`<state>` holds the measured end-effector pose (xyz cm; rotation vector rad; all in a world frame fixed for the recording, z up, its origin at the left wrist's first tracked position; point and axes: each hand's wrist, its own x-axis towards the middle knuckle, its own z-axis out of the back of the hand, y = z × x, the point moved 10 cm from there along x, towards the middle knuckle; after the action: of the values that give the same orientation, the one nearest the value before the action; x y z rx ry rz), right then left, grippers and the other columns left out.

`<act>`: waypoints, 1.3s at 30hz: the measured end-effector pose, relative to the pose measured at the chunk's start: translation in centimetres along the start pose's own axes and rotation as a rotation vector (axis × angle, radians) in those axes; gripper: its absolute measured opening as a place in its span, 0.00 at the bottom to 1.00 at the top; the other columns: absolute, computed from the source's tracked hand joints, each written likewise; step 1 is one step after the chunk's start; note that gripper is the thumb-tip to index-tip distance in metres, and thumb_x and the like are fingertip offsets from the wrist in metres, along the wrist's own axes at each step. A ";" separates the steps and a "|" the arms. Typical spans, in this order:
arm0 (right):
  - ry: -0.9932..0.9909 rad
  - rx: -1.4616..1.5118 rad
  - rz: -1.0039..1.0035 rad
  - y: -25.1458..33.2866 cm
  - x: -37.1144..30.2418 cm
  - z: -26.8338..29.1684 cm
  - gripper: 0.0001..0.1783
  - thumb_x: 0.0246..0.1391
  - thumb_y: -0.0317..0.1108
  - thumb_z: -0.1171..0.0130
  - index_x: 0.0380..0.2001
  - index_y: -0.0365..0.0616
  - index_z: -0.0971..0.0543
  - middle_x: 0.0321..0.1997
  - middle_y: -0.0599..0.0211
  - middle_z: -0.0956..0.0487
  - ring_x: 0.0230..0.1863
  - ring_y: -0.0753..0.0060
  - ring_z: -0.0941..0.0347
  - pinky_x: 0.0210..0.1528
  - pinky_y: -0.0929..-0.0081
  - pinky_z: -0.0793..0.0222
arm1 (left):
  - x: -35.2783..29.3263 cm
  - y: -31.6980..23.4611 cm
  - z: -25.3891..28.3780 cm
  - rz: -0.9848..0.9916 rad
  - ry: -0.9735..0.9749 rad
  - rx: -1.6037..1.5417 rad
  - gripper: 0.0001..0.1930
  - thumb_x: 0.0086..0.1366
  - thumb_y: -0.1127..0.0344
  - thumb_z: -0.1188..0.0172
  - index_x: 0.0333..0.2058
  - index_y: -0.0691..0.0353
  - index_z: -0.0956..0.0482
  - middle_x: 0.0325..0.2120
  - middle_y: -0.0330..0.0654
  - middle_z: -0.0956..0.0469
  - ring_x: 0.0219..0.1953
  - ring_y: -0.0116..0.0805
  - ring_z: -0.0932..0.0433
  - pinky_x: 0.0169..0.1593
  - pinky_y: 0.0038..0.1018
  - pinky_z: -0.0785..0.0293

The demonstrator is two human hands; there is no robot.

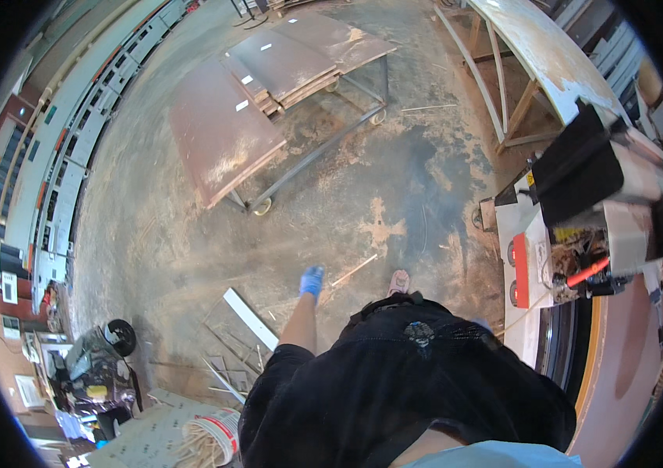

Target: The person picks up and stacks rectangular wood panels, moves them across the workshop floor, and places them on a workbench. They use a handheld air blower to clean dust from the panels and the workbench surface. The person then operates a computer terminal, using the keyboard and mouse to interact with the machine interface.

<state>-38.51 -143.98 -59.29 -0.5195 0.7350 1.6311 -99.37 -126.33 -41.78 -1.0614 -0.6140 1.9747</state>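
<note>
Right grip unseen. Left grip [311,281], blue-gloved: can't tell if holding. Panels [284,69] already stacked beyond it; wood strip [355,270] beside it uncollected.

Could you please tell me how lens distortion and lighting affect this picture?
In the head view, fisheye distortion bows the long pale unit; in the same view, the blue-gloved left hand is small, its fingers hard to separate; there too, the dark floor patch could be shadow or stain.
</note>
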 end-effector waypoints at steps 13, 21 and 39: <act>-0.455 1.179 -0.050 3.9 26.3 47.3 0.20 0.52 0.39 0.42 0.45 0.39 0.23 0.38 0.66 0.21 0.34 0.76 0.29 0.41 0.77 0.32 | 21.7 -5.8 -10.5 0.009 0.355 0.671 0.23 0.62 0.49 0.52 0.49 0.56 0.25 0.50 0.49 0.27 0.54 0.49 0.30 0.57 0.38 0.35; -0.290 1.228 -0.450 -9.2 35.6 47.2 0.15 0.49 0.35 0.39 0.40 0.41 0.22 0.28 0.71 0.23 0.26 0.77 0.31 0.27 0.79 0.35 | 41.6 -43.0 -5.9 -0.225 -0.107 0.435 0.28 0.60 0.47 0.47 0.57 0.51 0.35 0.56 0.51 0.34 0.56 0.51 0.33 0.57 0.41 0.36; -0.402 1.760 -0.479 -34.6 53.7 76.5 0.06 0.51 0.28 0.45 0.21 0.46 0.29 0.20 0.72 0.31 0.21 0.78 0.33 0.22 0.80 0.38 | 71.7 -68.9 -11.9 0.145 -0.777 0.636 0.45 0.60 0.33 0.56 0.65 0.60 0.54 0.65 0.55 0.55 0.68 0.51 0.57 0.67 0.46 0.65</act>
<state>-9.87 -49.10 -49.08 0.8280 1.2601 0.2068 -84.53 -27.80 -32.15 0.0735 -0.2435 2.4552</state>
